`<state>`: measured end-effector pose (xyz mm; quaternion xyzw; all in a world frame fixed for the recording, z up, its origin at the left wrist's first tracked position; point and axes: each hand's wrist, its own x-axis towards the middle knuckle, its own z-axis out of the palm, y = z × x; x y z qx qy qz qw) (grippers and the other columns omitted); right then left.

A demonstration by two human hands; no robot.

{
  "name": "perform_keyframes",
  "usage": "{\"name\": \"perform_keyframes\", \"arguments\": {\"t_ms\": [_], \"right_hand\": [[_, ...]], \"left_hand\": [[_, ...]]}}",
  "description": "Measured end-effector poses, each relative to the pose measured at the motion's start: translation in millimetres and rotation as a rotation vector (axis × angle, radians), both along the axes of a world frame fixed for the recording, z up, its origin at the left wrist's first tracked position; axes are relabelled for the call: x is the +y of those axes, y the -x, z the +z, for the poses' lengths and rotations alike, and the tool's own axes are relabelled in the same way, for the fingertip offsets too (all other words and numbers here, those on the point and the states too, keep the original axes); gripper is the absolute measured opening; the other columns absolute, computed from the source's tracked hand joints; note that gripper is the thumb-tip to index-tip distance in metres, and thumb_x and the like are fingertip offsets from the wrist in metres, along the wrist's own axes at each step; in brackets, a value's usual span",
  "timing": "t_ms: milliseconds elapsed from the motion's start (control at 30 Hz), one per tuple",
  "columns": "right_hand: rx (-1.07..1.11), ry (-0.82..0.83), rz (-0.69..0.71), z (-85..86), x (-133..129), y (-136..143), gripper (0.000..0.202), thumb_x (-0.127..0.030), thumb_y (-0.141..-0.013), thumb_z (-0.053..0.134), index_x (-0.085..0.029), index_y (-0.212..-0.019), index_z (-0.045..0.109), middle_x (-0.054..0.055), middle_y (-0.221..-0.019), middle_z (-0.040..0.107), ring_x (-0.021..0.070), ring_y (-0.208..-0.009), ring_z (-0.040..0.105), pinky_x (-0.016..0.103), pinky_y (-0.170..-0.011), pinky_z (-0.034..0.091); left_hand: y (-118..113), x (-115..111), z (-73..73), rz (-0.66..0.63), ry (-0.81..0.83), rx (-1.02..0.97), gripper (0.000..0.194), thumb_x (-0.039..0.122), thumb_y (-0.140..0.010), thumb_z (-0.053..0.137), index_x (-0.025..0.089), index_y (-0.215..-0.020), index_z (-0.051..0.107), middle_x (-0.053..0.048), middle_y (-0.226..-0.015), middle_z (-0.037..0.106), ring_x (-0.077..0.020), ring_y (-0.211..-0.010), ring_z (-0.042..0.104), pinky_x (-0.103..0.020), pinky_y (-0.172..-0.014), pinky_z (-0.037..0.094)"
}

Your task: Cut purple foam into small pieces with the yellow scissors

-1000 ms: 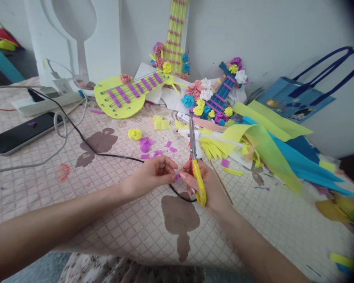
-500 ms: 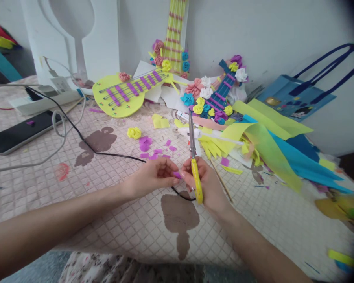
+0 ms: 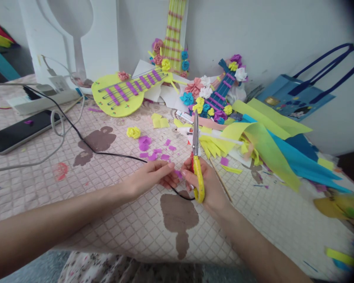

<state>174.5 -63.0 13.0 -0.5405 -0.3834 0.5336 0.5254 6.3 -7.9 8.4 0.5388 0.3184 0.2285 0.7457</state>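
My right hand (image 3: 202,177) is wrapped round yellow-handled scissors (image 3: 196,137), whose blades point away from me. Between my two hands is a small purple paper piece (image 3: 178,173), close to the fingertips of both. My left hand (image 3: 162,175) has its thumb and fingers together around the left end of that piece; how firmly it holds it is hard to tell. Just beyond my hands lie several purple paper scraps (image 3: 157,151), a larger purple piece (image 3: 144,143) and a yellow paper flower (image 3: 133,132).
A black cable (image 3: 120,155) runs under my hands. Behind stand a yellow paper guitar (image 3: 120,94) and a flower-covered blue one (image 3: 222,90). Yellow crepe paper (image 3: 262,145) and a blue bag (image 3: 292,96) are at the right, a phone (image 3: 20,131) at the left.
The scissors have turned slightly, showing more of the handle loop. My left thumb has moved up over the fingers, and the purple piece between my hands has tilted.
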Motion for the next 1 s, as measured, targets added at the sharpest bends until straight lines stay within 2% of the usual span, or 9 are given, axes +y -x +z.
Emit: {"name": "perform_keyframes", "arguments": {"t_ms": [133, 367, 467, 567, 767, 867, 1000], "right_hand": [[0.011, 0.013, 0.003, 0.5, -0.1, 1.8, 0.029, -0.027, -0.066, 0.077, -0.022, -0.083, 0.054, -0.006, -0.072, 0.056, 0.0066, -0.047, 0.046, 0.020, -0.041, 0.040], [0.048, 0.030, 0.014, 1.1, -0.1, 6.1, 0.034, -0.032, -0.065, 0.079, -0.022, -0.082, 0.052, -0.007, -0.072, 0.055, 0.0043, -0.043, 0.044, 0.019, -0.038, 0.037], [0.057, 0.028, 0.014, 1.2, -0.6, 6.1, 0.035, -0.032, -0.065, 0.079, -0.022, -0.083, 0.051, -0.007, -0.071, 0.055, 0.0045, -0.043, 0.045, 0.019, -0.038, 0.038], [0.066, 0.027, 0.012, 0.5, -1.4, 6.5, 0.035, -0.033, -0.065, 0.080, -0.021, -0.083, 0.052, -0.007, -0.071, 0.056, 0.0049, -0.044, 0.046, 0.019, -0.040, 0.039], [0.043, 0.026, 0.008, -1.4, -1.3, 8.5, 0.035, -0.034, -0.064, 0.080, -0.022, -0.083, 0.053, -0.006, -0.071, 0.056, 0.0063, -0.046, 0.046, 0.020, -0.041, 0.040], [0.047, 0.018, -0.002, -0.2, -0.1, 7.9, 0.035, -0.034, -0.065, 0.079, -0.022, -0.083, 0.052, -0.007, -0.069, 0.055, 0.0062, -0.045, 0.045, 0.020, -0.040, 0.039], [0.063, 0.024, -0.011, 2.2, 0.5, 6.6, 0.036, -0.034, -0.064, 0.080, -0.022, -0.083, 0.053, -0.007, -0.071, 0.055, 0.0055, -0.044, 0.045, 0.020, -0.040, 0.039]], "left_hand": [[-1.9, -1.3, -1.8, -0.023, -0.052, 0.027, 0.027, 0.037, -0.078, 0.075, 0.012, -0.079, 0.065, -0.003, -0.074, 0.070, -0.0124, -0.069, 0.063, -0.024, -0.068, 0.049], [-2.6, -1.4, -5.5, -0.020, -0.074, -0.018, 0.026, 0.033, -0.077, 0.075, 0.012, -0.074, 0.060, -0.002, -0.070, 0.067, -0.0106, -0.065, 0.060, -0.023, -0.065, 0.047], [-3.4, -1.4, -5.4, -0.070, -0.048, -0.037, 0.024, 0.032, -0.076, 0.077, 0.013, -0.077, 0.062, -0.002, -0.073, 0.069, -0.0117, -0.067, 0.062, -0.024, -0.066, 0.048], [-5.1, -1.8, -7.8, -0.088, -0.018, -0.046, 0.025, 0.032, -0.076, 0.077, 0.013, -0.077, 0.062, -0.002, -0.072, 0.069, -0.0119, -0.068, 0.063, -0.024, -0.067, 0.049], [-5.6, -1.4, -14.9, -0.045, -0.035, -0.046, 0.027, 0.033, -0.075, 0.078, 0.013, -0.072, 0.060, -0.001, -0.069, 0.067, -0.0110, -0.065, 0.062, -0.023, -0.064, 0.047], [-4.5, -0.2, -12.6, -0.064, -0.022, -0.079, 0.028, 0.035, -0.074, 0.079, 0.013, -0.077, 0.061, -0.001, -0.073, 0.068, -0.0121, -0.069, 0.063, -0.024, -0.068, 0.048], [-1.9, 2.5, -6.3, 0.019, -0.047, -0.044, 0.030, 0.040, -0.078, 0.075, 0.013, -0.078, 0.062, -0.001, -0.072, 0.067, -0.0115, -0.068, 0.061, -0.025, -0.068, 0.049]]}}
